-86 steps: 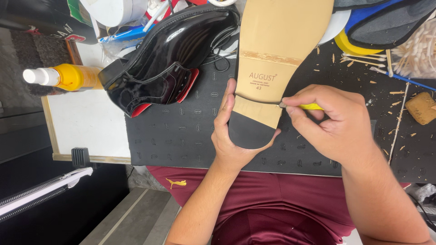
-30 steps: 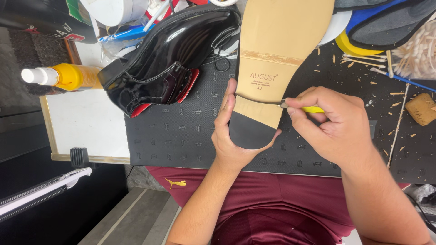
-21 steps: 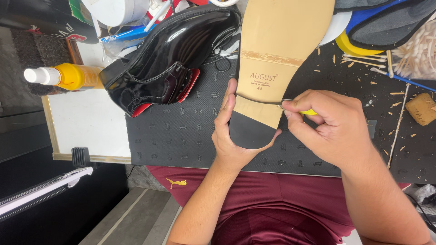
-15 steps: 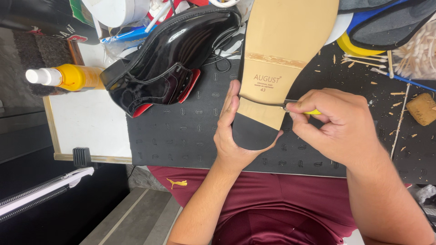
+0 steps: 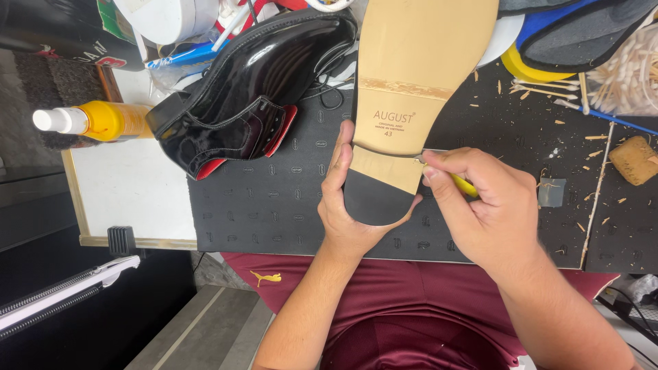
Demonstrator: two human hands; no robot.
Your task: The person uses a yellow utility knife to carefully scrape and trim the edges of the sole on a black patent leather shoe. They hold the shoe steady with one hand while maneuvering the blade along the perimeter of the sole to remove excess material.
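Left hand (image 5: 356, 212) cupped the dark heel (image 5: 375, 199) of the upturned tan-soled shoe (image 5: 418, 75), fingers closed round it over the black mat (image 5: 274, 205). Right hand (image 5: 490, 205) pinched a yellow-handled blade (image 5: 466, 186) at the heel-sole seam. Best kept shallow, along the seam, heel braced; glossy black shoe (image 5: 253, 89) lay beyond.

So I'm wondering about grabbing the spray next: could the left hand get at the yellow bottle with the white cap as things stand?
Probably not right away. The left hand is gripping the heel of the upturned tan-soled shoe, and the glossy black shoe lies between it and the yellow bottle.
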